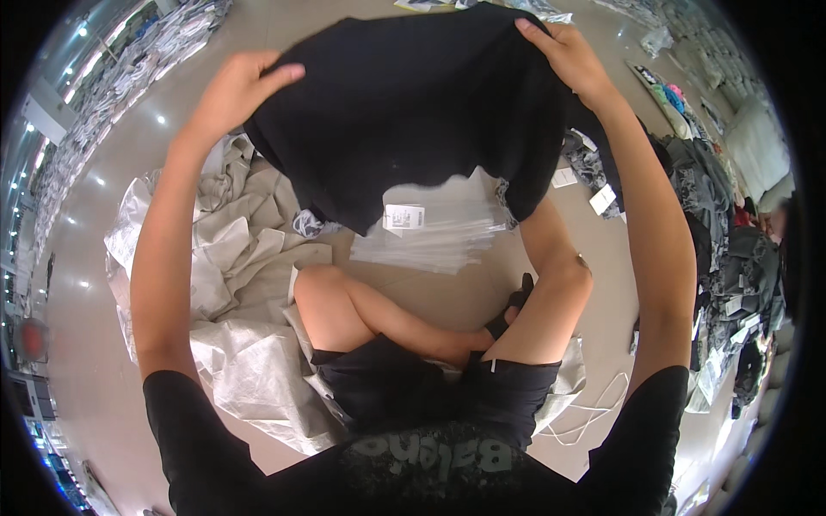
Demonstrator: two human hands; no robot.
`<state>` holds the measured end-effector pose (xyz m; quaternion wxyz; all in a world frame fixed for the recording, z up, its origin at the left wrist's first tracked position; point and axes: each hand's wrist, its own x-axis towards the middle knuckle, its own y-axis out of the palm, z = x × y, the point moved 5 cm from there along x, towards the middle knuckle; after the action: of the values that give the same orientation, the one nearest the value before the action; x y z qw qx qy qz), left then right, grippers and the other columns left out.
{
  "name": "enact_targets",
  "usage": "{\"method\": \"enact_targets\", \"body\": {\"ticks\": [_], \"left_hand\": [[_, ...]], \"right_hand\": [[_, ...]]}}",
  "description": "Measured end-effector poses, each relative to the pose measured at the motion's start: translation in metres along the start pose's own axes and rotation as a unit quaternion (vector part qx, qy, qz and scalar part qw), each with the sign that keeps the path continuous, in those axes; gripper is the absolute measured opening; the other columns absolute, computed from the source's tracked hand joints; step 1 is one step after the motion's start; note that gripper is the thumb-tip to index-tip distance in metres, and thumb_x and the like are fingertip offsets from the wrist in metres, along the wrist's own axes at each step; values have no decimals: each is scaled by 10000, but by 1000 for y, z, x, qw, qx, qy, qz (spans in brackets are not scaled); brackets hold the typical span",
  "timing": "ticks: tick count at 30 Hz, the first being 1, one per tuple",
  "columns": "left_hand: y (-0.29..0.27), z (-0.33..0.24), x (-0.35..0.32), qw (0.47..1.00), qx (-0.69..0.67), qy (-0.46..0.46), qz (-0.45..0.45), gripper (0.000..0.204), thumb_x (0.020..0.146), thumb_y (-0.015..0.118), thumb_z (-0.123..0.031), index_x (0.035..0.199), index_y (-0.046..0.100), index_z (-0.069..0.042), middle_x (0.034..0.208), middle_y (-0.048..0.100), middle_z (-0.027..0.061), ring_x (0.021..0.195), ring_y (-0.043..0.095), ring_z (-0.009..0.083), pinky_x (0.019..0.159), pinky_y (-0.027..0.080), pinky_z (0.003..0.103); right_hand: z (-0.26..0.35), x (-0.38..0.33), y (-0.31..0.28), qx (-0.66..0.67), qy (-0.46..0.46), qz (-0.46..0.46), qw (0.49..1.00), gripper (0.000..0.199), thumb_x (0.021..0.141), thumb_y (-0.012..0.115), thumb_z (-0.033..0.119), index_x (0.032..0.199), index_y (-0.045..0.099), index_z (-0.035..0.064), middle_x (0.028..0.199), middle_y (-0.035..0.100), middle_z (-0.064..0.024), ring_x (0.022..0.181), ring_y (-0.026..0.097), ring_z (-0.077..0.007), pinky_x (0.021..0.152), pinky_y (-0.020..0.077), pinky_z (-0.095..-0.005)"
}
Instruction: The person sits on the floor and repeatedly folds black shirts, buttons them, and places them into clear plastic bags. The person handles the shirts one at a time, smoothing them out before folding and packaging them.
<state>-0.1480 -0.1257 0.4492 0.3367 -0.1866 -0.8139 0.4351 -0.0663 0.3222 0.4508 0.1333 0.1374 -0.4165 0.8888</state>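
Both arms are stretched forward, holding up a black garment (404, 103) that hangs spread above the floor. My left hand (254, 82) grips its left upper edge, thumb on top. At the right upper corner my right hand (564, 56) pinches the cloth, its thumb on the near side. A white paper tag (403, 217) dangles from the garment's lower edge. Patches of grey-and-white patterned cloth (315, 225) show at its lower corners. Below and partly behind it lies a stack of clear plastic bags (430, 249). Whether the garment is a shirt or something else, I cannot tell.
Crumpled beige sacking (241, 249) lies on the floor at my left and under my crossed legs. To the right spreads a heap of dark tagged clothes (723, 232). White string (594, 411) lies near my right thigh. Long piles of packed goods (129, 95) line the far left.
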Motion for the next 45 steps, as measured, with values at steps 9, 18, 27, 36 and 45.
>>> {"method": "enact_targets", "body": {"ticks": [9, 18, 27, 36, 45], "left_hand": [[20, 6, 37, 881, -381, -206, -190, 417, 1039, 713, -301, 1316, 676, 9, 1056, 760, 126, 922, 719, 210, 856, 568, 343], [14, -36, 30, 818, -403, -51, -407, 249, 1110, 571, -186, 1137, 637, 52, 936, 696, 150, 659, 657, 214, 587, 582, 358], [21, -132, 5, 801, -405, 133, -421, 500, 1041, 717, -131, 1333, 379, 95, 1167, 652, 231, 946, 778, 309, 787, 668, 415], [70, -159, 15, 805, -321, 172, -469, 926, 788, 955, -24, 1452, 309, -34, 1245, 591, 127, 1094, 634, 180, 941, 527, 293], [67, -199, 26, 742, -426, 220, -470, 718, 840, 851, 108, 1408, 433, -23, 1282, 611, 128, 1172, 645, 203, 1023, 541, 326]], "right_hand": [[13, -1, 11, 229, 52, -23, 972, 437, 1085, 675, 393, 1110, 780, -31, 992, 769, -41, 910, 693, -126, 836, 557, -298], [56, -18, 7, 339, 24, -28, 940, 375, 1116, 607, 345, 1185, 714, -8, 1016, 773, -101, 894, 752, -213, 796, 612, -356], [151, -67, 11, 512, -121, -23, 850, 380, 1102, 645, 244, 1390, 593, 1, 1298, 696, -120, 1212, 688, -221, 1090, 537, -353], [209, -112, 23, 508, -291, 140, 799, 561, 1166, 517, 342, 1576, 448, -34, 1378, 630, -107, 1264, 592, -150, 1102, 467, -320], [14, -86, 71, 639, -87, -144, 750, 732, 1078, 564, 619, 1520, 565, 35, 1229, 722, -84, 1159, 610, -165, 1073, 426, -331]]}}
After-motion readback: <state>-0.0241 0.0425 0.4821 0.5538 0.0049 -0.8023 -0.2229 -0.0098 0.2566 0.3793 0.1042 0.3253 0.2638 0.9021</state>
